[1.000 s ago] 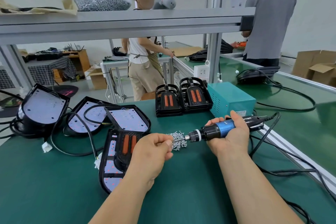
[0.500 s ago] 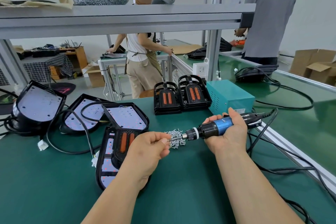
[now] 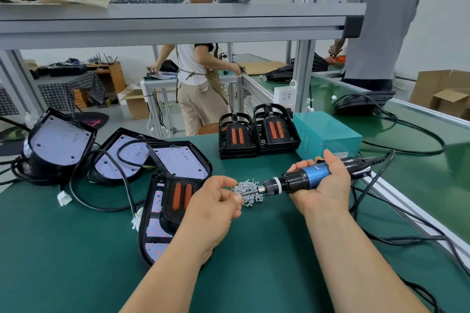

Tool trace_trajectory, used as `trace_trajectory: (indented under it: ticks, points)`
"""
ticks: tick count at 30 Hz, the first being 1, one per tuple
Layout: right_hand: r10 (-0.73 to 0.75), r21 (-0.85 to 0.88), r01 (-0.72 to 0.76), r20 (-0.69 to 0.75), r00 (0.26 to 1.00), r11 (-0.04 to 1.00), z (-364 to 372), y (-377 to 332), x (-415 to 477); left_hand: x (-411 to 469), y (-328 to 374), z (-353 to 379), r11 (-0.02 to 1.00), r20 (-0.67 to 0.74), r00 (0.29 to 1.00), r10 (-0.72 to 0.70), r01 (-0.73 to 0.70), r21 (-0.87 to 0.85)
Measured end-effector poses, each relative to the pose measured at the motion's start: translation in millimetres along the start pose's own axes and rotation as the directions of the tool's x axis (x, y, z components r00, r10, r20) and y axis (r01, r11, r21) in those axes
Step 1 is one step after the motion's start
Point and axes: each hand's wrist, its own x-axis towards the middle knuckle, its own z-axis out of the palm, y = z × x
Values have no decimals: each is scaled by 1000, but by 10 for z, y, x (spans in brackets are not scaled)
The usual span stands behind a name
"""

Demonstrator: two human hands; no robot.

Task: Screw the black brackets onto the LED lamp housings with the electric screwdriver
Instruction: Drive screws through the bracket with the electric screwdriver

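Observation:
My right hand grips the blue and black electric screwdriver, held level with its bit pointing left. My left hand pinches at the bit's tip, just over a small pile of silver screws; the screw between its fingers is too small to make out. Under my left wrist lies an LED lamp housing with a black bracket with orange inserts resting on it. Further left lie other open lamp housings with cables.
Two stacks of black brackets stand at the back beside a teal power box. Black cables trail across the green mat at right. An aluminium shelf frame spans overhead. Two people work at benches behind.
Both hands hold nearly the same pose at the screw pile. The view has shifted slightly, and the person behind has turned to the left bench.

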Motion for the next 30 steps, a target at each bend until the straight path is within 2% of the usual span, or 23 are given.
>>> trace_trajectory:
  ticks: [5,18,24,30]
  points:
    - [-18,19,18,5,1000,1000,12,-5,-11,30,-49,12,998,-72,997,2,-6,-63]
    - [-34,-38,35,34,999,999,-8,55,-27,41,-51,1,999,-87,996,-2,6,47]
    - [-62,-35,63,37,997,997,-4,50,-21,23,-39,-5,1000,-55,999,-5,4,-12]
    - [-66,13,66,39,997,998,14,55,-59,6,-31,1,1000,-65,998,24,-24,-1]
